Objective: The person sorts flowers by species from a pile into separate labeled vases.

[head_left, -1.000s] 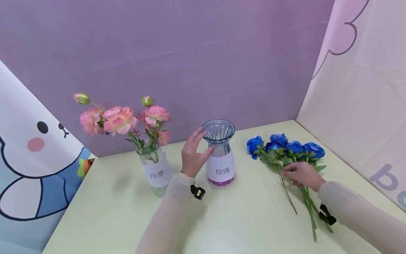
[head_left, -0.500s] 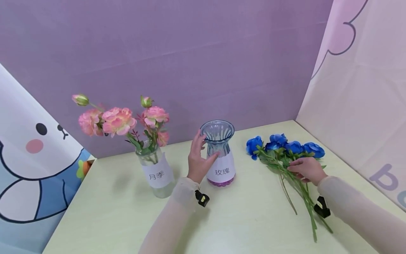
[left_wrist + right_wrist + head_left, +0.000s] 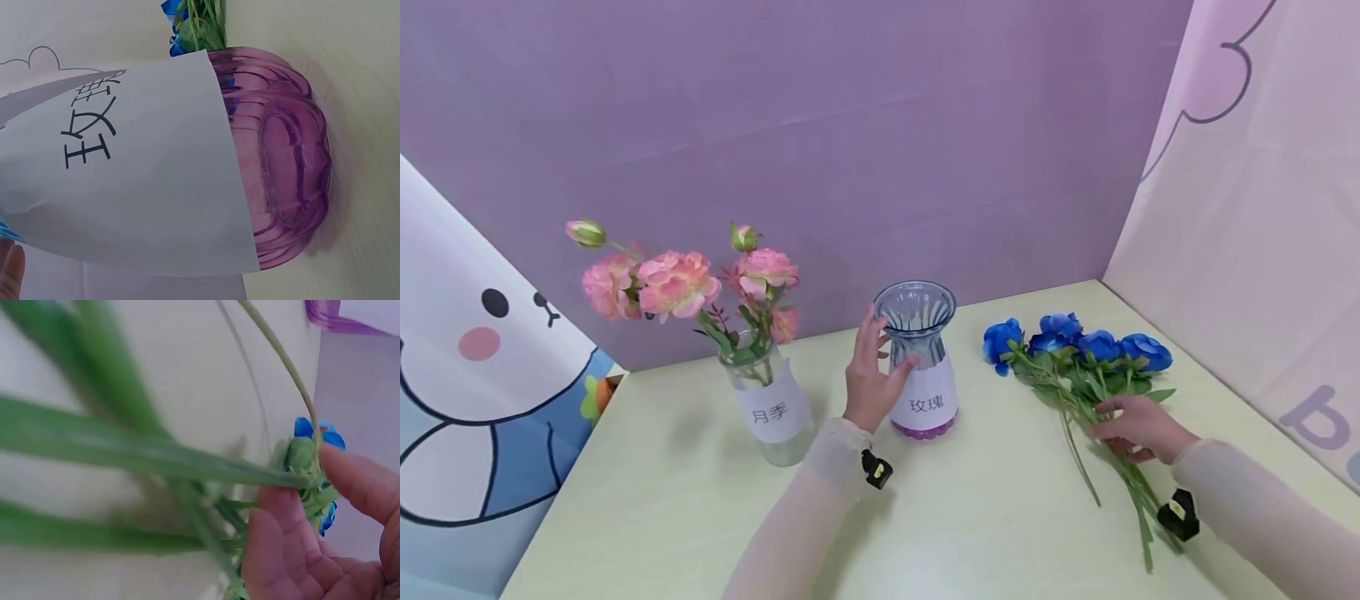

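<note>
A blue-rimmed glass vase [image 3: 917,310] with a white label and purple base stands upright at the table's middle. My left hand [image 3: 871,387] holds its left side, thumb in front near the neck, other fingers by the rim. In the left wrist view the purple base [image 3: 281,144] fills the middle, and part of a finger [image 3: 12,269] shows at lower left. Blue flowers [image 3: 1097,346] lie at the right. My right hand [image 3: 1142,427] is at their stems. In the right wrist view its thumb [image 3: 362,481] and fingers stand apart on either side of green stems [image 3: 250,474].
A clear labelled vase [image 3: 786,446] holding pink flowers [image 3: 677,283] stands to the left on the pale table [image 3: 970,517]. A purple backdrop [image 3: 880,142] rises behind, with printed panels at both sides. One separate stem [image 3: 1078,458] lies beside the blue bunch.
My left hand has shifted right and closer around the vase. My right hand first moved onto the stems, then slightly down and right, its fingers spreading. The blue flowers remain lying on the table.
</note>
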`<act>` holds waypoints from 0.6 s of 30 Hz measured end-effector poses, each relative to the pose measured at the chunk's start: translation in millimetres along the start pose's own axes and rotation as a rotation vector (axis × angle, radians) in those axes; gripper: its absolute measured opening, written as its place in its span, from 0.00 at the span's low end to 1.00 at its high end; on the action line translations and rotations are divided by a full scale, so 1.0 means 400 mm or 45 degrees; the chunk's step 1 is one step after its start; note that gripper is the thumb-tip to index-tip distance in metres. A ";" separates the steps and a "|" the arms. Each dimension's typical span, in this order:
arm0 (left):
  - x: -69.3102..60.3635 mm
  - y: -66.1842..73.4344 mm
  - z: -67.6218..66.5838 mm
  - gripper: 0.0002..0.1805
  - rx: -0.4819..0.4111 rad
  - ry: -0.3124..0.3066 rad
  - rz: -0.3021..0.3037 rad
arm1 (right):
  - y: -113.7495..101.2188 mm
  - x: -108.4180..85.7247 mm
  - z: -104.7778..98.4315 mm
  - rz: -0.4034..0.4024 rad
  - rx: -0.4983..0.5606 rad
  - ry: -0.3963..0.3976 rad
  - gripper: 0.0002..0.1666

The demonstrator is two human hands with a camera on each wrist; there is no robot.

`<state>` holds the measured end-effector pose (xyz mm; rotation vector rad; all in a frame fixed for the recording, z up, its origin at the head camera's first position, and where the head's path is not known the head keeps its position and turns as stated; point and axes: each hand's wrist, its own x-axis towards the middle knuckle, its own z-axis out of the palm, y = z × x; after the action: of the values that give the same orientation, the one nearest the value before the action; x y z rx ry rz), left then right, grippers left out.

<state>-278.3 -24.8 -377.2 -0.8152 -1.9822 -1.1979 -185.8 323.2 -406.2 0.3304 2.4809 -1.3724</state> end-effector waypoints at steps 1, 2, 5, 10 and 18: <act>0.000 0.001 -0.002 0.34 0.001 -0.001 -0.002 | 0.004 -0.004 0.003 0.008 0.014 0.011 0.38; -0.001 0.001 -0.003 0.34 0.000 -0.002 -0.004 | 0.007 -0.007 0.007 0.011 0.030 0.020 0.36; -0.002 0.001 -0.004 0.34 -0.001 0.000 -0.005 | 0.014 -0.013 0.016 0.004 0.064 0.036 0.29; -0.002 0.000 -0.003 0.34 0.009 0.008 0.011 | 0.009 -0.015 0.019 0.000 0.057 0.006 0.24; 0.000 -0.003 0.002 0.34 0.018 0.011 0.016 | -0.010 -0.008 0.020 -0.020 0.054 -0.087 0.31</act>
<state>-279.3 -24.6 -378.0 -0.8129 -1.9734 -1.1772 -183.2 314.0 -406.0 0.2692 2.4069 -1.4198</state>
